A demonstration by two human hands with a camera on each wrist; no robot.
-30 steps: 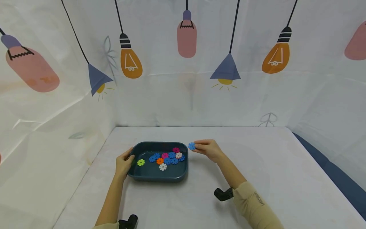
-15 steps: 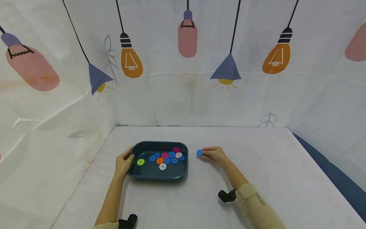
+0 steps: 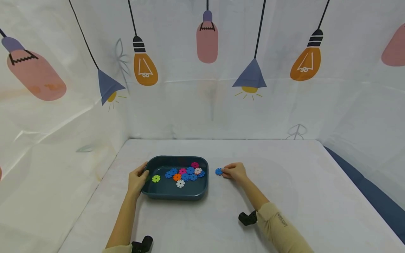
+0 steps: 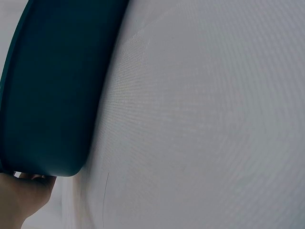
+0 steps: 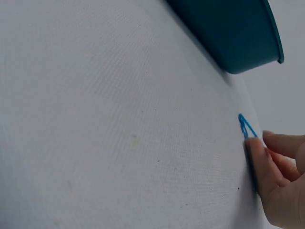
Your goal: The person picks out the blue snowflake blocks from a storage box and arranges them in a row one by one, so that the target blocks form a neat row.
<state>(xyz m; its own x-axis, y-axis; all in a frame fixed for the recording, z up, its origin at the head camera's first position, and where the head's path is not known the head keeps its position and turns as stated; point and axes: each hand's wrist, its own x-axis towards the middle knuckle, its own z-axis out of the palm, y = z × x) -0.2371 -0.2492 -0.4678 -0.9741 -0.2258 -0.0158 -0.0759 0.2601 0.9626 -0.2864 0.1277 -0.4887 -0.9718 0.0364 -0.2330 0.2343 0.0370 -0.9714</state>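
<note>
My left hand (image 3: 136, 180) grips the left end of a dark teal basin (image 3: 177, 196), its thumb over the rim. In the left wrist view the basin's outer side (image 4: 57, 90) fills the upper left, with the hand (image 4: 26, 198) at its lower end. Just right of the basin, my right hand (image 3: 235, 171) pinches a blue snowflake disc (image 3: 218, 171) close over the table. The right wrist view shows that disc (image 5: 243, 125) nearly edge-on at the fingertips. Inside the basin lie several blue discs (image 3: 185, 177), a lime green one (image 3: 156, 179), an orange one (image 3: 177, 177), and white and pink ones.
The white table (image 3: 278, 189) extends to the right of the basin and in front of it. A patterned white sheet (image 3: 177, 112) hangs behind and at the sides. A black wrist device (image 3: 248, 218) sits at the right cuff, another (image 3: 142, 244) at the left.
My right hand has moved away from the basin's right rim and down toward the table with the blue disc, then slightly left. The left hand and basin have stayed put.
</note>
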